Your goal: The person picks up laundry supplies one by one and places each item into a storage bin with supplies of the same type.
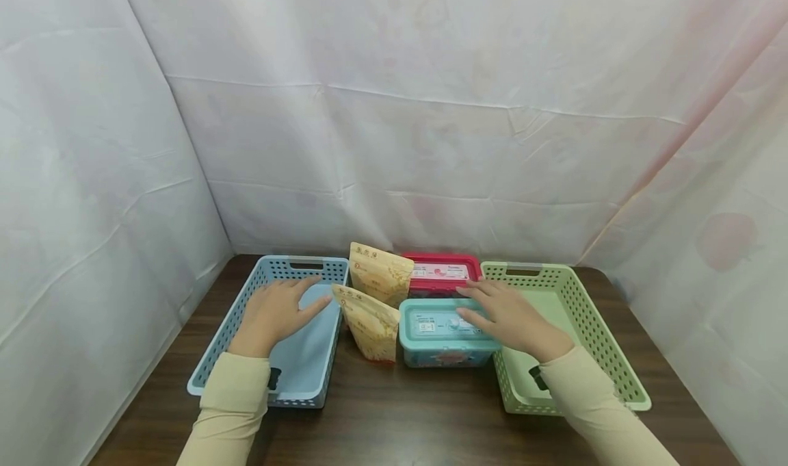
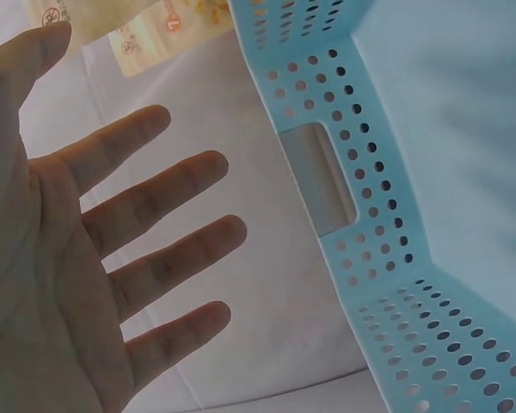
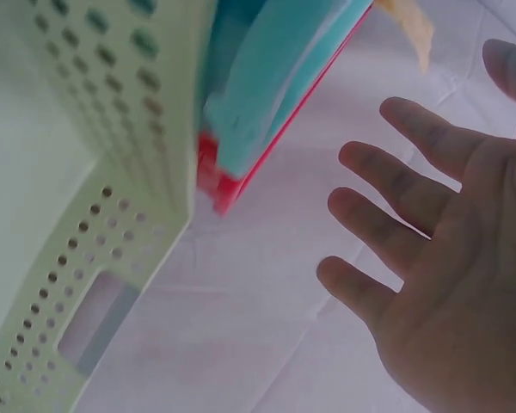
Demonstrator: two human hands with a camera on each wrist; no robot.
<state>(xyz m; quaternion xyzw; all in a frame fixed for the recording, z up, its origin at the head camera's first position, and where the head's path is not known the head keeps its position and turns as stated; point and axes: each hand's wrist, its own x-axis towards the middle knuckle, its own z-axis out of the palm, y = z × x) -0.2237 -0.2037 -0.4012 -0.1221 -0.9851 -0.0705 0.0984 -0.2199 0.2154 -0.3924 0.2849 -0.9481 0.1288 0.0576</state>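
My left hand (image 1: 278,310) hovers over the blue basket (image 1: 295,363), its fingers spread and holding nothing. Two yellow pouches stand between the baskets: a rear pouch (image 1: 380,274) and a front pouch (image 1: 369,326), the front one close to my left fingertips. My right hand (image 1: 511,315) is above the teal-lidded box (image 1: 446,356), with fingers extended and nothing in them; it overlaps part of the lid in the head view. Behind that box sits a red-lidded box (image 1: 442,257). The green basket (image 1: 591,343) lies under my right wrist. In the left wrist view, the left fingers (image 2: 163,189) are straight and apart.
Everything stands on a dark wooden table (image 1: 418,418). A white cloth (image 1: 394,151) hangs behind the table and along both sides. Both baskets have perforated walls and handle slots at their far ends.
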